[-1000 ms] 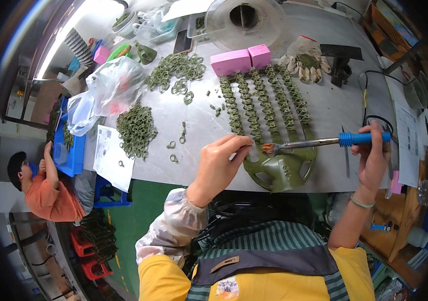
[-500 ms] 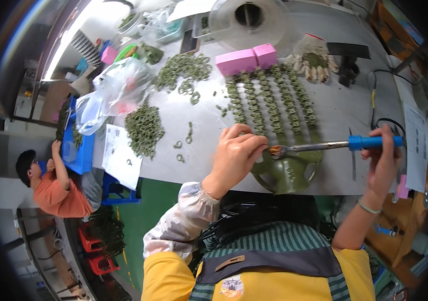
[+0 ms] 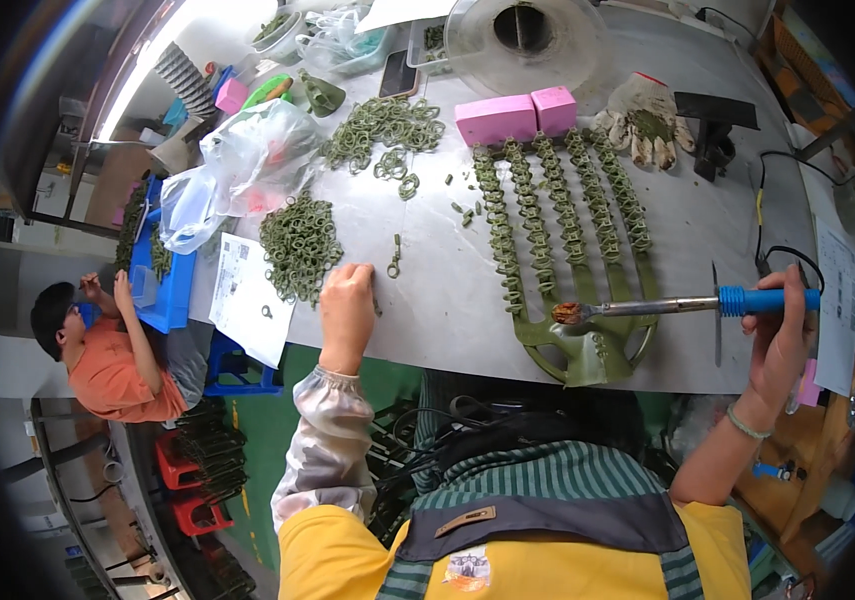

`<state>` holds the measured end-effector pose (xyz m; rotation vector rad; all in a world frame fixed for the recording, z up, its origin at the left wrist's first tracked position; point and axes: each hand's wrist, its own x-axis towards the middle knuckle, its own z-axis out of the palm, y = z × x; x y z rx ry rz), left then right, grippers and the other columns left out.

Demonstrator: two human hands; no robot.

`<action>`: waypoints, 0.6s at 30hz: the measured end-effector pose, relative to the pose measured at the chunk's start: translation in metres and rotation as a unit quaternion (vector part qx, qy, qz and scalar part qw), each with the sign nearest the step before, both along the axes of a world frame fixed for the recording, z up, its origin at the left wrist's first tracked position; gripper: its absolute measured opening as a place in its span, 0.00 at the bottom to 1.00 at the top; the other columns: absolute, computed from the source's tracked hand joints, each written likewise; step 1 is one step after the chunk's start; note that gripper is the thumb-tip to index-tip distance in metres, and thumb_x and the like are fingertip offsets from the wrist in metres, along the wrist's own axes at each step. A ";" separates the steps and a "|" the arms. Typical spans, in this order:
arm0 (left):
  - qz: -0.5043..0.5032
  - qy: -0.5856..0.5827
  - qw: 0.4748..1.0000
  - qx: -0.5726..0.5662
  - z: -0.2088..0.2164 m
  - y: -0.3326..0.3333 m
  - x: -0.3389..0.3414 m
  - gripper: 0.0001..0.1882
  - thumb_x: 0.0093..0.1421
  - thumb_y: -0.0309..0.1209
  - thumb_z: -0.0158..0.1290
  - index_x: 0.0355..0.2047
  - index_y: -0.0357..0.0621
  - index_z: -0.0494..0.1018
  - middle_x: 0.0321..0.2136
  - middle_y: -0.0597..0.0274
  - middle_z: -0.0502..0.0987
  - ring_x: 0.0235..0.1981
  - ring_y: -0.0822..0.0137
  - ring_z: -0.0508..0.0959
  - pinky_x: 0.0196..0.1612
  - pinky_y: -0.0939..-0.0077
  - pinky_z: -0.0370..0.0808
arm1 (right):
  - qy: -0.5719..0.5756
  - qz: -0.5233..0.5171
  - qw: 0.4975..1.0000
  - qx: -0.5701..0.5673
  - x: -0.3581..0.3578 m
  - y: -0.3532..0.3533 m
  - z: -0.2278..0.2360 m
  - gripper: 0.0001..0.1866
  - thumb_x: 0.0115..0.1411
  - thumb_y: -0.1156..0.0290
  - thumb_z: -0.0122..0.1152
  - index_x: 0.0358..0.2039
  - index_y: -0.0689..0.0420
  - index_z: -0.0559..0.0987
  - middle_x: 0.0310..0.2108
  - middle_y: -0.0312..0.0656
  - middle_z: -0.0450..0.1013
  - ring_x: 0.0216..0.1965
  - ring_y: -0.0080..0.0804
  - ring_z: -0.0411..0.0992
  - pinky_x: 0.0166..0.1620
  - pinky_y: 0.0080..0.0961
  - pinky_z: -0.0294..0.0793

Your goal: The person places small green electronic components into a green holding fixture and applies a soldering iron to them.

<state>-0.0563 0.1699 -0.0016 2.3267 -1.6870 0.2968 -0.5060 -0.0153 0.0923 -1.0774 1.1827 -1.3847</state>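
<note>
My right hand grips the blue handle of a soldering iron. Its brown, crusted tip hovers over the base of a green wax-like fan-shaped piece. Several long arms run from that base, lined with small green rings. To the left, my left hand is down on the metal table with its fingers bent together; whatever is between them is hidden. Beside it lie a heap of green rings and a single loose ring piece.
Pink blocks stand at the arms' far ends. Behind are another ring heap, a phone, a glove and a black stand. A cable runs at right. Another person sits at far left by a blue tray.
My left hand has moved left from the green piece to the loose rings beside the heap. The soldering iron stays in my right hand, its tip still over the base.
</note>
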 end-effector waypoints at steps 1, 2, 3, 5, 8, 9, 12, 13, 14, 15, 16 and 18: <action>0.006 0.010 1.000 0.002 0.004 -0.003 -0.001 0.05 0.55 0.24 0.56 0.33 0.40 0.77 0.31 0.56 0.79 0.34 0.51 0.78 0.39 0.62 0.75 | 0.002 0.001 1.000 0.000 0.000 -0.001 0.000 0.19 0.59 0.54 0.66 0.26 0.58 0.79 0.23 0.37 0.75 0.15 0.20 0.72 0.19 0.14 0.72; -0.013 0.029 0.999 -0.014 0.005 -0.004 0.001 0.04 0.55 0.23 0.56 0.32 0.41 0.78 0.31 0.56 0.79 0.32 0.53 0.79 0.35 0.65 0.75 | 0.005 -0.002 1.000 -0.003 0.000 -0.002 0.000 0.19 0.59 0.54 0.66 0.26 0.58 0.79 0.23 0.37 0.75 0.15 0.20 0.72 0.19 0.14 0.72; -0.002 0.072 0.997 -0.022 0.006 -0.005 -0.003 0.04 0.56 0.22 0.57 0.33 0.40 0.79 0.32 0.56 0.80 0.31 0.57 0.80 0.34 0.69 0.76 | 0.002 -0.002 1.000 -0.005 0.000 -0.002 0.000 0.19 0.59 0.54 0.66 0.26 0.58 0.79 0.23 0.37 0.75 0.15 0.20 0.72 0.19 0.14 0.72; 0.003 0.119 0.992 -0.030 0.022 -0.013 -0.025 0.05 0.56 0.20 0.57 0.33 0.39 0.79 0.32 0.57 0.81 0.30 0.61 0.82 0.33 0.73 0.77 | -0.004 -0.003 1.000 -0.006 0.001 -0.003 0.000 0.19 0.58 0.54 0.67 0.26 0.59 0.79 0.23 0.37 0.75 0.15 0.21 0.73 0.19 0.14 0.72; -0.094 0.416 0.900 -0.095 0.060 -0.032 -0.091 0.10 0.57 0.15 0.58 0.39 0.35 0.80 0.35 0.60 0.81 0.34 0.73 0.82 0.37 0.81 0.80 | -0.003 -0.004 1.000 -0.009 0.005 -0.004 0.000 0.19 0.58 0.54 0.68 0.26 0.59 0.79 0.23 0.37 0.75 0.15 0.21 0.73 0.19 0.15 0.73; -0.125 0.418 0.895 -0.087 0.068 -0.037 -0.109 0.09 0.57 0.16 0.58 0.38 0.35 0.80 0.35 0.59 0.81 0.33 0.72 0.82 0.36 0.81 0.80 | -0.001 -0.003 1.000 -0.013 0.008 -0.003 0.003 0.18 0.59 0.55 0.67 0.26 0.59 0.79 0.23 0.38 0.76 0.15 0.22 0.73 0.19 0.16 0.74; -0.194 0.378 0.902 -0.077 0.068 -0.053 -0.147 0.09 0.54 0.18 0.61 0.36 0.38 0.80 0.31 0.58 0.81 0.33 0.67 0.82 0.35 0.77 0.80 | -0.004 0.024 1.000 -0.006 0.006 -0.008 -0.005 0.18 0.60 0.56 0.66 0.27 0.60 0.80 0.22 0.38 0.76 0.16 0.23 0.74 0.19 0.17 0.74; -0.197 0.379 0.901 -0.077 0.064 -0.057 -0.151 0.09 0.54 0.18 0.61 0.36 0.38 0.80 0.31 0.58 0.81 0.33 0.67 0.82 0.35 0.77 0.80 | -0.008 0.034 0.999 -0.001 0.007 -0.010 -0.008 0.18 0.60 0.56 0.65 0.27 0.60 0.80 0.22 0.39 0.76 0.16 0.24 0.74 0.19 0.18 0.74; -0.227 0.309 0.919 -0.093 0.057 -0.062 -0.154 0.08 0.52 0.20 0.62 0.35 0.40 0.80 0.30 0.60 0.82 0.33 0.65 0.81 0.36 0.74 0.79 | -0.008 0.031 0.999 -0.002 0.008 -0.010 -0.009 0.18 0.60 0.56 0.65 0.27 0.60 0.80 0.22 0.39 0.76 0.16 0.24 0.74 0.19 0.18 0.74; -0.256 0.238 0.931 -0.109 0.051 -0.065 -0.155 0.08 0.51 0.22 0.63 0.34 0.42 0.81 0.29 0.62 0.82 0.34 0.63 0.80 0.37 0.72 0.78 | -0.010 0.039 0.999 0.002 0.011 -0.010 -0.010 0.18 0.60 0.56 0.65 0.27 0.61 0.80 0.21 0.39 0.76 0.15 0.24 0.74 0.19 0.19 0.74; -0.259 0.239 0.930 -0.107 0.047 -0.067 -0.157 0.08 0.51 0.22 0.63 0.34 0.42 0.81 0.29 0.62 0.82 0.34 0.63 0.80 0.37 0.72 0.78 | -0.012 0.045 0.999 0.007 0.014 -0.010 -0.011 0.19 0.60 0.56 0.65 0.27 0.61 0.80 0.21 0.39 0.76 0.15 0.24 0.74 0.19 0.19 0.74; -0.259 0.216 0.934 -0.115 0.040 -0.071 -0.161 0.08 0.49 0.24 0.64 0.32 0.45 0.82 0.27 0.65 0.82 0.35 0.61 0.78 0.40 0.68 0.75 | -0.022 0.030 0.999 0.015 0.019 -0.012 -0.014 0.19 0.60 0.56 0.65 0.27 0.61 0.80 0.20 0.39 0.75 0.16 0.24 0.75 0.18 0.19 0.74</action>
